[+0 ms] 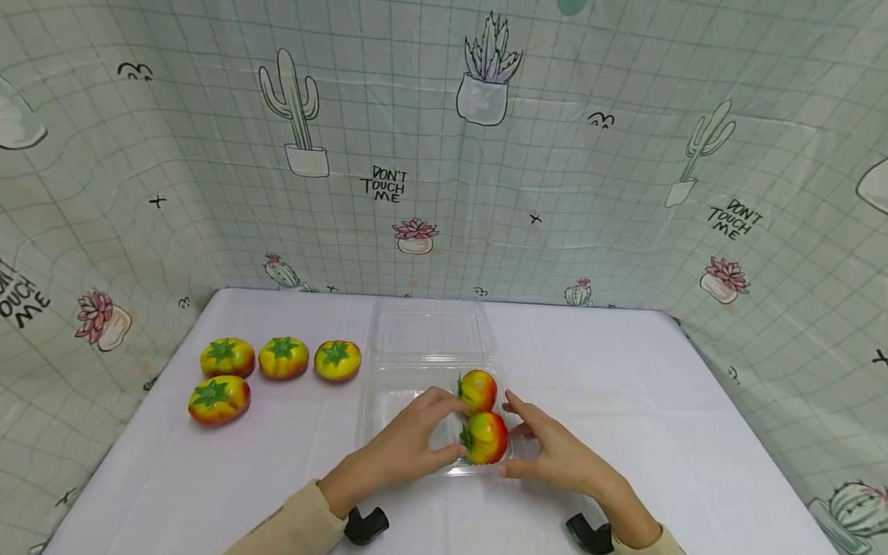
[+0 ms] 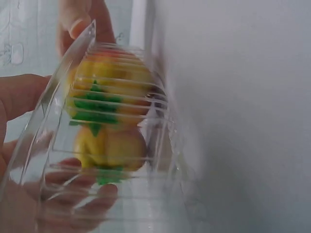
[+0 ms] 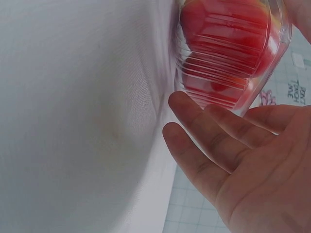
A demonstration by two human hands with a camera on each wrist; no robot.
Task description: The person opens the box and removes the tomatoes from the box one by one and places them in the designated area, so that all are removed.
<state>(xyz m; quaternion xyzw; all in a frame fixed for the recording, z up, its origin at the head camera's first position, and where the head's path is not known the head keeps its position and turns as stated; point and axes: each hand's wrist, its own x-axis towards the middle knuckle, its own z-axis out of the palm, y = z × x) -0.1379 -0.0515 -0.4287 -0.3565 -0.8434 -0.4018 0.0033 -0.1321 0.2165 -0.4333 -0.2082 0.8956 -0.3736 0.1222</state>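
Note:
Two yellow-red tomatoes with green leafy tops, a nearer tomato (image 1: 485, 438) and a farther tomato (image 1: 477, 391), lie on their sides in the right part of a clear plastic clamshell box (image 1: 388, 393). My left hand (image 1: 409, 439) reaches over the box, fingertips right at the tomatoes' leafy sides, thumb near the front wall. Through the ribbed wall in the left wrist view, its loosely spread fingers (image 2: 63, 191) show beside the tomatoes. Outside the box's right wall, my right hand (image 1: 548, 447) is spread with relaxed fingers, as the right wrist view also shows, and holds nothing.
Several more tomatoes (image 1: 283, 358) sit left of the box on the white tablecloth (image 1: 624, 385). Behind the box's base lies its open lid (image 1: 430, 330). Black curved pieces (image 1: 366, 526) show by both wrists. A patterned curtain (image 1: 569, 177) surrounds the table's back and sides.

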